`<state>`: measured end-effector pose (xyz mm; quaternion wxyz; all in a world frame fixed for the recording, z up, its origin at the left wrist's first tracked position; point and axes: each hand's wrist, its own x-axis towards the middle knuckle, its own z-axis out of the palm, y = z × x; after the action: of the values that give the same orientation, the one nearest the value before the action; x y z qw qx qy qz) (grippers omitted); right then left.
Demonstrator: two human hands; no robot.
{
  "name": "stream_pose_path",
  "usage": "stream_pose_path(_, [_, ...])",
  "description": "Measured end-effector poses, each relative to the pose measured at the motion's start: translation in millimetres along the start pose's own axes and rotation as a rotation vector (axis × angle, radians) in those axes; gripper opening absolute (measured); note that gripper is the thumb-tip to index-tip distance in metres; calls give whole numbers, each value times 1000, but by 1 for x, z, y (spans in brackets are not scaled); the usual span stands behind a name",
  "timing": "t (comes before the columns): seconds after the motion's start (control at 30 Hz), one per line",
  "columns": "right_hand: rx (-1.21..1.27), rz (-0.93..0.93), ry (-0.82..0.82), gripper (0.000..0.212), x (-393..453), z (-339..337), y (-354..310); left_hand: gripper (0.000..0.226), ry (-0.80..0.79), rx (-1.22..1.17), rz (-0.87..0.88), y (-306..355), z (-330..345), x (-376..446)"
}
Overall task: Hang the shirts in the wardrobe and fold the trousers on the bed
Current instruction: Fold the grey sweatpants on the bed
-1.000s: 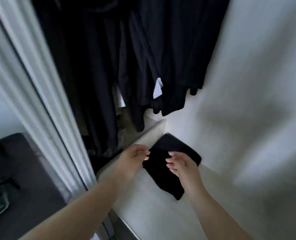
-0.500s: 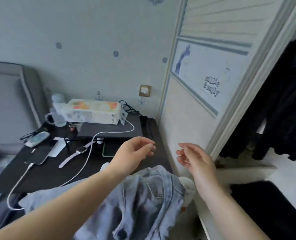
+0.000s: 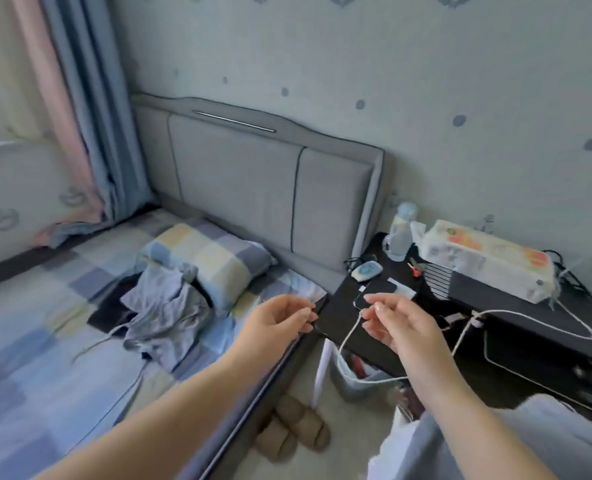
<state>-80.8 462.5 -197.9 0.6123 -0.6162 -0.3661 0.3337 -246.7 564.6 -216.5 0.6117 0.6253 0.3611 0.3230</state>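
Now, with both hands' grip released, the left hand (image 3: 280, 318) and right hand (image 3: 396, 322) are best brought to the crumpled grey garment (image 3: 164, 306) beside the pillow (image 3: 206, 261).

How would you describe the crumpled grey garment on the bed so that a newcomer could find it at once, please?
Start at the padded grey headboard and drop to the checked pillow on the bed. Against the pillow's left side lies the crumpled grey garment, plain and rumpled, unlike the patchwork bedding and the black cloth beneath it.

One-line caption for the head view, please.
Both empty hands, left hand and right hand, hover between the checked bed, with its crumpled grey-blue garment, and the black bedside table.
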Motion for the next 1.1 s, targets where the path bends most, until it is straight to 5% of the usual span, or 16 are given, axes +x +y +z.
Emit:
stream_pose_path(0.43, [-139,171,-457,19,119,208,79,12,440,-1,-310,-85,-206,12])
stream_pose_path(0.7, [-374,216,-771,17,260,338,187,11,632,49,-469,-178,-295,120])
stream_pose_path(0.97, [-755,25,-1070,10,407,475,329,18,732,170,-573,-309,-395,247])
stream_pose_path(1.1, [-1142,-197,-1315,32,454,541,409,7,691,378,-618,-382,-434,292])
